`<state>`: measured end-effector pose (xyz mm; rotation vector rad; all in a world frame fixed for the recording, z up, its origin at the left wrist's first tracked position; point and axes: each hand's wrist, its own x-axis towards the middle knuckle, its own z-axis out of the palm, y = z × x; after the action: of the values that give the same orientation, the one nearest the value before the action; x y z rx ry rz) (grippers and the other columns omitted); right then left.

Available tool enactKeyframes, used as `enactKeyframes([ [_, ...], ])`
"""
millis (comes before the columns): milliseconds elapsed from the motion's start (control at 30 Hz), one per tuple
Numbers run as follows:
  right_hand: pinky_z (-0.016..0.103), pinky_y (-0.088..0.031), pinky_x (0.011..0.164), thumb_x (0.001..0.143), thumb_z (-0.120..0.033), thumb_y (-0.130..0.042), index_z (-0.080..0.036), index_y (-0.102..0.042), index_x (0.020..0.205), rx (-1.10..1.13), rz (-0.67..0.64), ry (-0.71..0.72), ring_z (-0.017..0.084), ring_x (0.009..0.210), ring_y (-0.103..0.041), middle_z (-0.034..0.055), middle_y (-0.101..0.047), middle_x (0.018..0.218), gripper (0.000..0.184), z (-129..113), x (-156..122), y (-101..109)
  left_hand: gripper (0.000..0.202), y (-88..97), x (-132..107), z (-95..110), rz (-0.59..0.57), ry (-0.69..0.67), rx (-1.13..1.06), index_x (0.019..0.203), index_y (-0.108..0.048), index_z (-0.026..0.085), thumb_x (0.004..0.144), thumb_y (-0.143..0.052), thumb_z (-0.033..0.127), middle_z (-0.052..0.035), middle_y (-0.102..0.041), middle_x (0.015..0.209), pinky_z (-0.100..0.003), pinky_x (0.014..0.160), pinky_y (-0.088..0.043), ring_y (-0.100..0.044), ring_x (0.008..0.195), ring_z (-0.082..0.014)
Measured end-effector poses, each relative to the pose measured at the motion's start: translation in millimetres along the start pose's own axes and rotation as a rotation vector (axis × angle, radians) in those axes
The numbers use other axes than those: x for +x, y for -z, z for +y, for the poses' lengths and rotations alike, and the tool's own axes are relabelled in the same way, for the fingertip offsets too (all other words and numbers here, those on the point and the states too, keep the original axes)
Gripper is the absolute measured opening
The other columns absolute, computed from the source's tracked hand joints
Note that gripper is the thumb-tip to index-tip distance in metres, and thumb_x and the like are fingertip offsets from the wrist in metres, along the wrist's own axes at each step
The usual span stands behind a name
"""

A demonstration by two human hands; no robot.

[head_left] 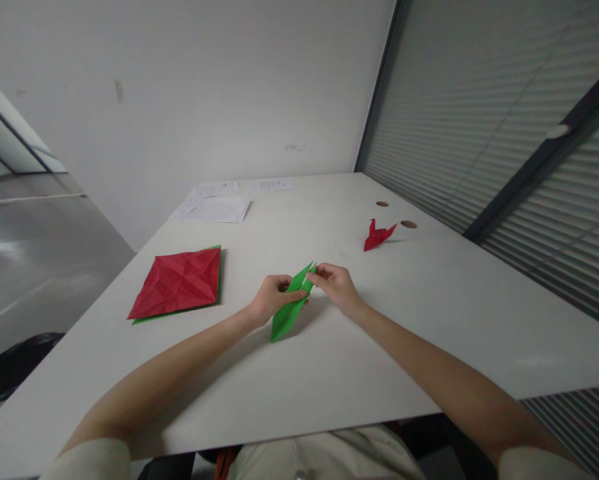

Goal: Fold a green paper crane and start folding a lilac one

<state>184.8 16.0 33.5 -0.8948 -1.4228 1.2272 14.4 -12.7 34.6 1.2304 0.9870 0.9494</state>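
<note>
A long, narrow folded green paper [285, 319] lies on the white table [429, 320] in front of me, its point toward me. My left hand [272, 298] pinches its middle, thumb on top. My right hand [335, 285] pinches the far tip of the same green paper between thumb and fingers. Both hands rest low on the table.
A creased red paper square [178, 281] lies on a green sheet [219, 280] at the left. A small red folded paper figure [377, 236] stands at the far right, near two round holes [408, 224] in the table. White printed sheets [214, 209] lie at the back.
</note>
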Motion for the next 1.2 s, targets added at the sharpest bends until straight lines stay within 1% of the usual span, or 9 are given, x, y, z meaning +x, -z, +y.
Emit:
enactKeyframes([
  [233, 0.028, -0.041, 0.057, 0.059, -0.053, -0.077, -0.018, -0.063, 0.062, 0.004, 0.068, -0.032, 0.012, 0.056, -0.05, -0.0001, -0.059, 0.058, 0.038, -3.7, -0.2, 1.1, 0.039, -2.5, -1.2, -1.8, -0.035, -0.004, -0.053, 0.079, -0.065, 0.01, 0.061, -0.082, 0.041, -0.0074, -0.072, 0.075, -0.029, 0.064, -0.052, -0.067, 0.065, -0.0174],
  [367, 0.029, -0.043, 0.058, 0.059, -0.054, -0.077, -0.018, -0.062, 0.06, 0.01, 0.078, -0.022, 0.013, 0.056, -0.051, 0.0005, -0.06, 0.057, 0.039, -3.6, 0.8, 1.8, 0.04, -3.4, -2.8, 0.1, -0.033, -0.014, -0.027, 0.082, -0.066, 0.01, 0.063, -0.081, 0.042, -0.0075, -0.072, 0.075, -0.027, 0.061, -0.05, -0.066, 0.063, -0.016],
  [433, 0.028, -0.042, 0.057, 0.06, -0.054, -0.077, -0.018, -0.063, 0.062, 0.005, 0.06, -0.024, 0.012, 0.056, -0.051, 0.0006, -0.06, 0.058, 0.038, -4.7, 0.8, 1.9, 0.04, -3.7, -2.8, 1.3, -0.019, -0.022, -0.011, 0.081, -0.067, 0.01, 0.062, -0.081, 0.043, -0.0073, -0.072, 0.074, -0.025, 0.059, -0.049, -0.065, 0.061, -0.0152],
  [533, 0.027, -0.041, 0.054, 0.058, -0.052, -0.078, -0.017, -0.065, 0.066, -0.013, -0.033, -0.068, 0.012, 0.055, -0.051, 0.0007, -0.062, 0.059, 0.038, -6.3, -0.1, 1.4, 0.041, -4.0, -2.2, 2.4, 0.012, -0.037, -0.03, 0.079, -0.067, 0.01, 0.06, -0.082, 0.043, -0.0067, -0.072, 0.072, -0.025, 0.058, -0.049, -0.064, 0.059, -0.0147],
  [633, 0.026, -0.04, 0.053, 0.057, -0.051, -0.079, -0.017, -0.064, 0.062, -0.034, -0.106, -0.095, 0.011, 0.053, -0.05, 0.0003, -0.061, 0.057, 0.038, -5.7, -1.5, 0.7, 0.042, -4.6, -1.8, 2.8, 0.042, -0.043, -0.039, 0.076, -0.066, 0.01, 0.058, -0.083, 0.044, -0.0065, -0.072, 0.071, -0.024, 0.057, -0.048, -0.064, 0.058, -0.0146],
  [800, 0.025, -0.038, 0.051, 0.058, -0.052, -0.077, -0.018, -0.059, 0.055, -0.066, -0.069, -0.067, 0.01, 0.051, -0.048, -0.0019, -0.056, 0.052, 0.039, -3.1, -1.9, 0.4, 0.043, -5.4, -2.0, 2.3, 0.034, -0.032, -0.048, 0.076, -0.065, 0.01, 0.057, -0.083, 0.045, -0.0061, -0.072, 0.071, -0.026, 0.057, -0.049, -0.064, 0.059, -0.0154],
  [1000, 0.025, -0.035, 0.05, 0.057, -0.05, -0.078, -0.017, -0.057, 0.053, -0.068, -0.059, -0.072, 0.01, 0.05, -0.045, -0.0025, -0.054, 0.05, 0.039, -5.1, -2.2, 0.6, 0.042, -5.8, -2.3, 3.0, 0.004, -0.021, -0.076, 0.076, -0.065, 0.01, 0.058, -0.083, 0.044, -0.0058, -0.072, 0.071, -0.026, 0.058, -0.05, -0.064, 0.059, -0.0148],
  [1133, 0.024, -0.032, 0.048, 0.059, -0.051, -0.077, -0.018, -0.053, 0.051, -0.068, -0.047, -0.055, 0.009, 0.049, -0.042, -0.0036, -0.05, 0.049, 0.041, -5.6, -3.1, 0.6, 0.041, -5.6, -2.6, 4.1, 0.003, -0.031, -0.04, 0.076, -0.066, 0.01, 0.06, -0.082, 0.044, -0.0062, -0.072, 0.071, -0.025, 0.059, -0.049, -0.065, 0.06, -0.0152],
  [1200, 0.024, -0.032, 0.049, 0.06, -0.051, -0.076, -0.018, -0.054, 0.053, -0.059, -0.063, -0.057, 0.009, 0.05, -0.042, -0.0037, -0.05, 0.05, 0.041, -4.7, -3.0, 1.1, 0.041, -3.9, -2.3, 3.6, -0.005, -0.025, -0.019, 0.077, -0.066, 0.011, 0.06, -0.082, 0.044, -0.0061, -0.072, 0.071, -0.025, 0.058, -0.049, -0.065, 0.06, -0.0152],
])
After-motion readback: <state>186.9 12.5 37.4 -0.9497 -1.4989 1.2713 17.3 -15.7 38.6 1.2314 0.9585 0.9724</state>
